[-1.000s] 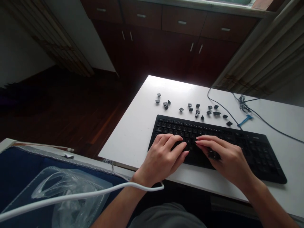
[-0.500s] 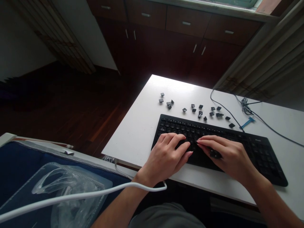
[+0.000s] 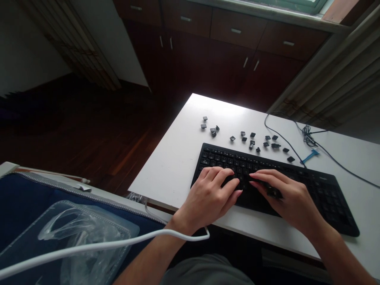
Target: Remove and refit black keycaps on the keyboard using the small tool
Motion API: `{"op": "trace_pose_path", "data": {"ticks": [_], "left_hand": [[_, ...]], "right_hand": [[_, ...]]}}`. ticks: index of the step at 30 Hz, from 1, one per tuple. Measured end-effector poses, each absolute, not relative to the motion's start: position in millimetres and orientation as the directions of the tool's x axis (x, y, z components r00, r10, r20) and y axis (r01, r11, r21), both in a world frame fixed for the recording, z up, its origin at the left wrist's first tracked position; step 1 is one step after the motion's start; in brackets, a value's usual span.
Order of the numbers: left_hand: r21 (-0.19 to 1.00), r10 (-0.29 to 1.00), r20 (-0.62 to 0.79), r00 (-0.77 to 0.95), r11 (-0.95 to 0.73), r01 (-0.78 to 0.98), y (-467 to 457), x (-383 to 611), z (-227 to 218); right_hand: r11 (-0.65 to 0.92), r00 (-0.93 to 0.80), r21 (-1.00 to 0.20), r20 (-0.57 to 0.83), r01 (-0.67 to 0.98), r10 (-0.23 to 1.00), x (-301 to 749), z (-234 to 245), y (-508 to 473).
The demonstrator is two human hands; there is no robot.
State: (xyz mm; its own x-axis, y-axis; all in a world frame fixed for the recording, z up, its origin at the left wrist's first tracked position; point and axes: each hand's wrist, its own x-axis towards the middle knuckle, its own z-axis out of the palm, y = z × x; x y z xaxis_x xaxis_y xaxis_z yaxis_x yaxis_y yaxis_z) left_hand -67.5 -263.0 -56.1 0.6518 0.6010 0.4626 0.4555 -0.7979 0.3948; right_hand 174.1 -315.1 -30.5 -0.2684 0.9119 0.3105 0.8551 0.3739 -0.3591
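A black keyboard (image 3: pixel 303 186) lies at a slant on the white table, partly covered by both hands. My left hand (image 3: pixel 209 192) rests over its left part, fingers curved and spread on the keys, holding nothing. Above the middle keys, my right hand (image 3: pixel 285 194) has its thumb and index fingertip slightly apart. Under its curled fingers sit small dark keycaps (image 3: pixel 273 192), mostly hidden by the hand. Several loose black keycaps (image 3: pixel 252 143) are scattered on the table behind the keyboard.
A blue plastic tool (image 3: pixel 310 155) lies behind the keyboard near its black cable (image 3: pixel 308 136). A white cable (image 3: pixel 118 244) crosses in front of my left forearm. Clear plastic bags (image 3: pixel 89 233) rest on dark blue fabric at left. Dark wooden cabinets (image 3: pixel 202 59) stand beyond the white table (image 3: pixel 169 166).
My right thumb and index finger have parted from their pinch at the middle keys, and the hand has drawn slightly right. My left hand stays on the keys. The view has shifted slightly.
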Motion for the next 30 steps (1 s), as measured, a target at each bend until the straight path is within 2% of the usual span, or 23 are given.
{"op": "trace_pose_path", "data": {"ticks": [5,12,21,24,26,28,30], "left_hand": [[0.383,0.595,0.477,0.647,-0.803,0.456,-263.1,-67.2,-56.5],[0.381,0.595,0.469,0.652,-0.803,0.458,-263.2,-67.6,-56.2],[0.367,0.59,0.462,0.662,-0.807,0.464,-262.9,-67.2,-55.6],[0.368,0.589,0.466,0.66,-0.808,0.461,-262.9,-67.2,-55.5],[0.368,0.588,0.474,0.656,-0.809,0.459,-262.8,-67.1,-55.7],[0.367,0.586,0.482,0.651,-0.81,0.457,-262.8,-67.0,-55.8],[0.366,0.583,0.488,0.649,-0.812,0.454,-262.7,-66.9,-55.8]], "right_hand": [[0.4,-0.307,-0.355,0.289,0.845,0.907,174.4,-30.4,-315.2],[0.425,-0.318,-0.302,0.344,0.853,0.883,170.2,-32.9,-317.1],[0.424,-0.357,-0.246,0.276,0.872,0.892,169.3,-23.0,-314.7],[0.368,-0.233,-0.377,0.358,0.85,0.904,163.9,-11.6,-314.1],[0.333,-0.091,-0.553,0.419,0.763,0.904,159.2,0.0,-314.4],[0.328,0.062,-0.749,0.44,0.575,0.896,153.2,12.2,-313.3],[0.337,0.172,-0.893,0.398,0.3,0.901,145.8,21.2,-308.4]]}}
